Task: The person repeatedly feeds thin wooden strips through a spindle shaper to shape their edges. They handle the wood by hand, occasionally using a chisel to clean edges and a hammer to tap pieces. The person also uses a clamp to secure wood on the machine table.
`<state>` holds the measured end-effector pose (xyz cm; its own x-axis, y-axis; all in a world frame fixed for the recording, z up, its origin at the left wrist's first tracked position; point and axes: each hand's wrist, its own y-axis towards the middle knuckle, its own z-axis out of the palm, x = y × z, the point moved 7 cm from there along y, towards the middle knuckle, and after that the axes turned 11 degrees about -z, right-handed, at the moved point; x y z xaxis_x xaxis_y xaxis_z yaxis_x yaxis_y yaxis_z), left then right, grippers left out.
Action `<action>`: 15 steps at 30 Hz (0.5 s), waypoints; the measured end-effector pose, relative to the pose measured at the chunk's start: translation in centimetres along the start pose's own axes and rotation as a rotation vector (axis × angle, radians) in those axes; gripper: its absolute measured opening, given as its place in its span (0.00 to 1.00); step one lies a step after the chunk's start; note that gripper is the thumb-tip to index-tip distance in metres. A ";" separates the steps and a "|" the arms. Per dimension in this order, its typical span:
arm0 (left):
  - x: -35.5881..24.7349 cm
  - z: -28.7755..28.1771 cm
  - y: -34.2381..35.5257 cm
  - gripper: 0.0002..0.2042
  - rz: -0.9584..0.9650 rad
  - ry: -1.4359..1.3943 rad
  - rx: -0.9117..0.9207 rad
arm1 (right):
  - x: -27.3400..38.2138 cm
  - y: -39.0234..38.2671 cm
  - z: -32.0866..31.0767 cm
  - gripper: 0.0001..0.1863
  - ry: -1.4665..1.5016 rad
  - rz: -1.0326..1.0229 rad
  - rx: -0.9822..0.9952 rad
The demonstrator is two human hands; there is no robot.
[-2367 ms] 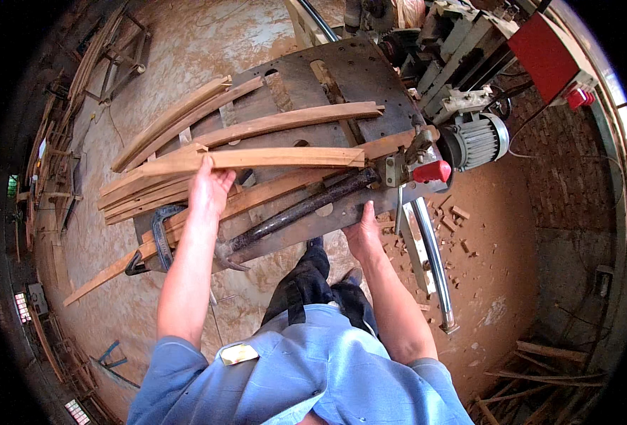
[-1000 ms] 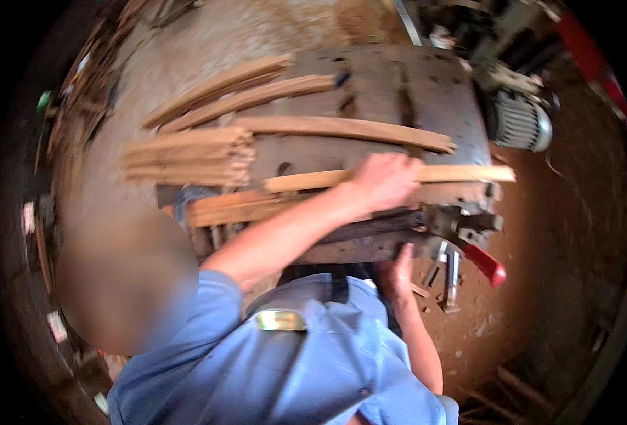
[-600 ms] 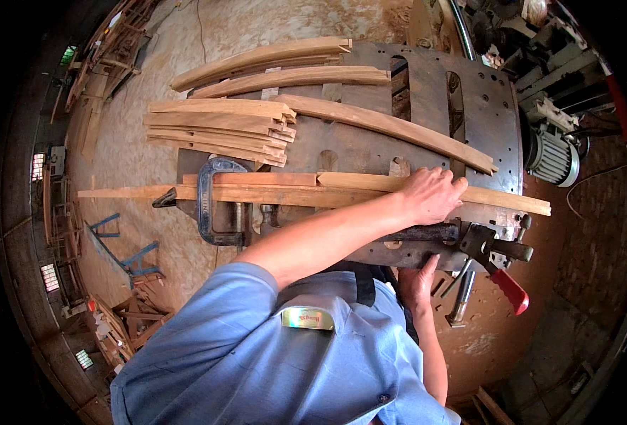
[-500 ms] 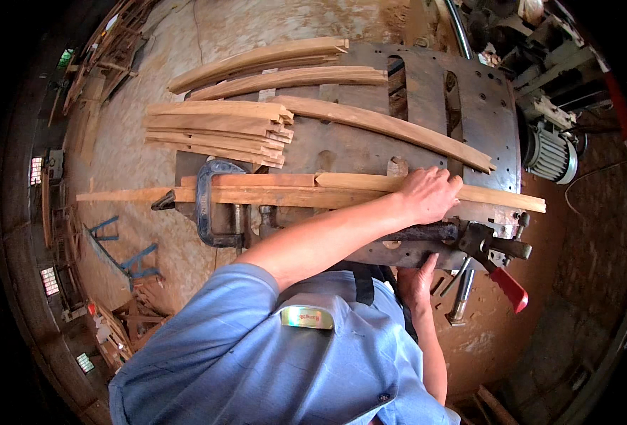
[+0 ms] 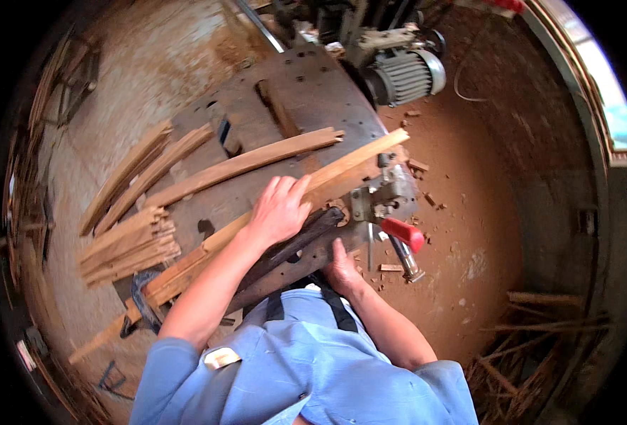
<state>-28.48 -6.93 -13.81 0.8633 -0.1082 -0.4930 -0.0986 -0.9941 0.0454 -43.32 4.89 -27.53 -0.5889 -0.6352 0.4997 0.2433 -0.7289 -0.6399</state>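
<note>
Head: left hand (image 5: 281,207) on wood strip (image 5: 359,156); packet (image 5: 222,358) in shirt pocket (image 5: 227,378)

Strip (image 5: 356,159) under left hand (image 5: 280,209) runs 8-to-2 o'clock across table (image 5: 313,92); stacked strips (image 5: 126,248) at 8. Motor (image 5: 409,76) sits past edge at 2.

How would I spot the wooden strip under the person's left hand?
Start with the dark metal table. Past the red handle by its right-hand corner, a wooden strip runs under the left hand. It looks paler than the browner board alongside.
</note>
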 end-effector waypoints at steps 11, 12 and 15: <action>-1.3 -0.3 -0.4 0.38 0.056 0.264 0.084 | -0.9 1.4 -1.1 0.30 -0.060 -0.041 0.085; -1.3 -0.4 -0.4 0.38 0.056 0.270 0.077 | -0.8 1.3 -0.6 0.29 -0.031 -0.073 0.075; -1.5 -0.6 -0.6 0.38 0.053 0.289 0.054 | -0.5 1.4 -0.3 0.28 -0.031 -0.106 0.060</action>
<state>-29.39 -6.19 -12.59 0.9607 -0.1658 -0.2227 -0.1669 -0.9859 0.0139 -42.90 4.29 -28.86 -0.5902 -0.5606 0.5808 0.2274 -0.8058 -0.5468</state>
